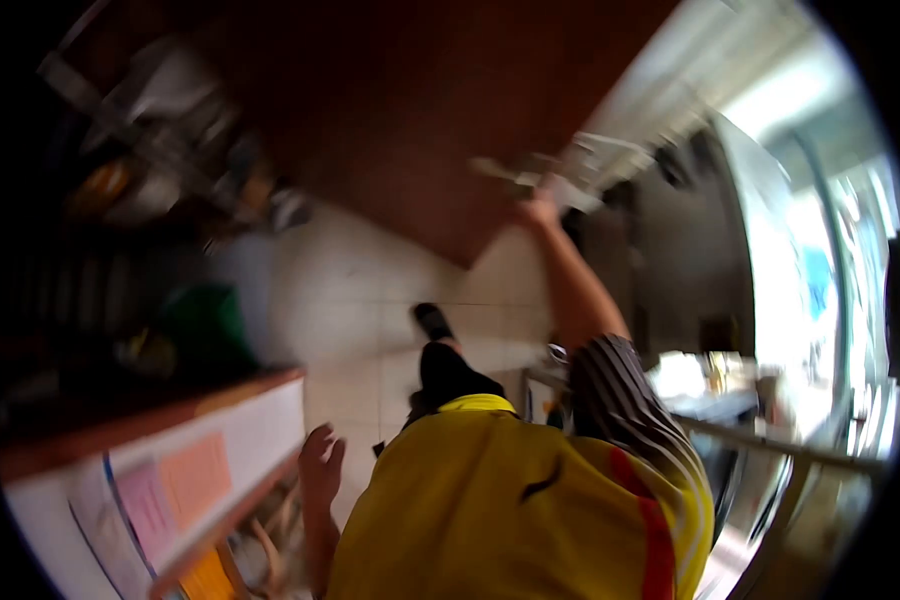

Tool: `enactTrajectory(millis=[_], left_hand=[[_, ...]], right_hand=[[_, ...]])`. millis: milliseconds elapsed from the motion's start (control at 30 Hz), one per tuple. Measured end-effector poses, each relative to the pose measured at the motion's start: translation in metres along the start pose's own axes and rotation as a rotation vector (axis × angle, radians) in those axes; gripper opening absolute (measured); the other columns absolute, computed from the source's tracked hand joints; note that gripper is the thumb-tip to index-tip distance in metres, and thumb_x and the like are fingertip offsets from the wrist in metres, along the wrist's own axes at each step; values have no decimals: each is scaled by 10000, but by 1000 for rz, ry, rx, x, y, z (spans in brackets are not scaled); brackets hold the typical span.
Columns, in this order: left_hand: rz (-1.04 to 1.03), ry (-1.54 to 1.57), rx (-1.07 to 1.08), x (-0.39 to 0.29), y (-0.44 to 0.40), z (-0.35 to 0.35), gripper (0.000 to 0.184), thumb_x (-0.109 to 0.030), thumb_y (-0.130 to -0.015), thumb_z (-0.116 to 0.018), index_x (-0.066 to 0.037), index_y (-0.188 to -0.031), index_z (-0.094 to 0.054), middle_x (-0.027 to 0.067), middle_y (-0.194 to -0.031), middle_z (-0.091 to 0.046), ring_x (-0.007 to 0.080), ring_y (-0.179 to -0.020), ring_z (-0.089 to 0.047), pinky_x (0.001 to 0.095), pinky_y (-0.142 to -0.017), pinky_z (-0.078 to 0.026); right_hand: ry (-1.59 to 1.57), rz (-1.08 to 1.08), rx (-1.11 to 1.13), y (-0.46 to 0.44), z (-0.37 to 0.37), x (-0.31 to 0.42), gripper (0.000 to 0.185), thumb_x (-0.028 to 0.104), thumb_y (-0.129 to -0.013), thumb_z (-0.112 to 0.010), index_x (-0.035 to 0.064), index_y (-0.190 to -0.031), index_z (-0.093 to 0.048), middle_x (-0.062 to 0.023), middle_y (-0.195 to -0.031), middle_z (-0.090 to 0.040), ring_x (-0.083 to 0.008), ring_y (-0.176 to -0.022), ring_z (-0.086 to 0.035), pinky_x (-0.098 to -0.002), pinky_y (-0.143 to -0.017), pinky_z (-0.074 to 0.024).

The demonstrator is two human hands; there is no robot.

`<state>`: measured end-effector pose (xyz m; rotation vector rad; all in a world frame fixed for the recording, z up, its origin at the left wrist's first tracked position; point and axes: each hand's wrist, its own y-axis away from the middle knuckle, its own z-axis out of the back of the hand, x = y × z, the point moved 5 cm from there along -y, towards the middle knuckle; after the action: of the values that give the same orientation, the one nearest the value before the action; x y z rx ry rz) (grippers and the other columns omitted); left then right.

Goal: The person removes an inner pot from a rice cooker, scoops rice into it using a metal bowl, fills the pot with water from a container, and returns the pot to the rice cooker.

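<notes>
A dark brown door (400, 120) stands ajar at the top, its lower corner pointing toward me over the tiled floor. My right hand (540, 207) reaches forward to the door's edge and is closed on it, right by a metal door handle (510, 175). Motion blur smears the fingers there. At the lower left, my left hand (321, 462) hangs with its fingers apart and loosely bent. Nothing is in it, and it is beside a white cabinet side (260, 425) with pink and orange papers (195, 480) on it.
Pale floor tiles (350, 330) run between the furniture, with one of my feet (432, 320) on them. Left are a dark shelf with a green object (208, 325) and blurred clutter. Right are a grey cabinet (690, 240), a metal rail (770, 440) and bright windows.
</notes>
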<state>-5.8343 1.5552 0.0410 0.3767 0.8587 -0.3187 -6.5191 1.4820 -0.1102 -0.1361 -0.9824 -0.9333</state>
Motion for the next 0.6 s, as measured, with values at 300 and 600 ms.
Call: enactTrajectory(millis=[300, 600], left_hand=[[738, 48, 27, 197, -5, -41, 512, -355, -859, -707, -4, -1220, -614, 186, -1154, -682, 293, -1023, -677, 397, -892, -534], [1047, 147, 11, 270, -113, -35, 505, -400, -842, -698, -58, -1204, -618, 195, -1153, -675, 367, -1101, -630, 430, -937, -511]], right_hand=[[-562, 6, -5, 4, 11, 30, 374, 86, -826, -715, 118, -1163, -558, 1, -923, -642, -75, -605, -561, -191, -463, -409], [-233, -476, -181, -3, 22, -20, 485, 111, -888, -600, 72, -1316, -376, -67, -824, -584, -164, -601, -546, -273, -463, -432]])
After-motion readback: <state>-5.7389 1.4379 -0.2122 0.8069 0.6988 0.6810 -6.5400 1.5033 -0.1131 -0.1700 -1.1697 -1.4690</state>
